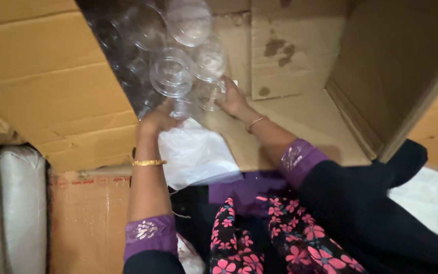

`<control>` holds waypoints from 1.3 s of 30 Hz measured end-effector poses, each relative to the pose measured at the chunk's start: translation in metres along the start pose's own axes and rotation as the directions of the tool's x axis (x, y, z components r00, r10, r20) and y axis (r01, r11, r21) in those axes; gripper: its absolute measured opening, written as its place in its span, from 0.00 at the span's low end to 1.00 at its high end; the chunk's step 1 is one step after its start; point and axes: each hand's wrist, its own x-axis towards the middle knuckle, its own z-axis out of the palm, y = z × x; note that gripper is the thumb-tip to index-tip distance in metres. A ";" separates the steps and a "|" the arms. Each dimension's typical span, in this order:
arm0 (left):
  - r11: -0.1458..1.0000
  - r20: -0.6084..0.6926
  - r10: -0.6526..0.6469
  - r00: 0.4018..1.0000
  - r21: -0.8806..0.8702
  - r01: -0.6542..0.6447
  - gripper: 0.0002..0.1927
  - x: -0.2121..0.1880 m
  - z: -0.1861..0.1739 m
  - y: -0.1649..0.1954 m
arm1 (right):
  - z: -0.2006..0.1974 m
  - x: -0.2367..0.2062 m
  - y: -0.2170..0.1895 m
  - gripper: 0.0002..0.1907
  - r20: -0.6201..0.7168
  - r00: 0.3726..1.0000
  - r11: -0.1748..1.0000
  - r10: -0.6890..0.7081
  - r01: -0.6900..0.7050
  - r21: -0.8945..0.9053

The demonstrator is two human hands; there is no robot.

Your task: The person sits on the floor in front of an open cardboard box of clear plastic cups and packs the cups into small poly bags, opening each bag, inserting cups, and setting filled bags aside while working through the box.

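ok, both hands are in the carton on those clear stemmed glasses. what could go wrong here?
1. The clear stemmed glasses lie crowded and touching inside the cardboard carton; lifting one could knock its neighbours and chip them.
2. The left hand and right hand seem to grip only at the stems, so a glass might tip or slip.
3. The white plastic sheet under the hands looks loose and could snag.

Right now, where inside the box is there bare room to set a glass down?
Bare cardboard floor lies right of the right hand, up to the box's right wall. The back-left corner is crowded with clear glasses; white plastic covers the near edge.
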 end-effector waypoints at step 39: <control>0.716 -0.447 0.024 0.894 -0.617 -0.328 0.24 0.011 0.118 0.083 | -0.121 -0.080 0.015 0.14 0.331 0.938 0.830 0.106 -0.266 0.490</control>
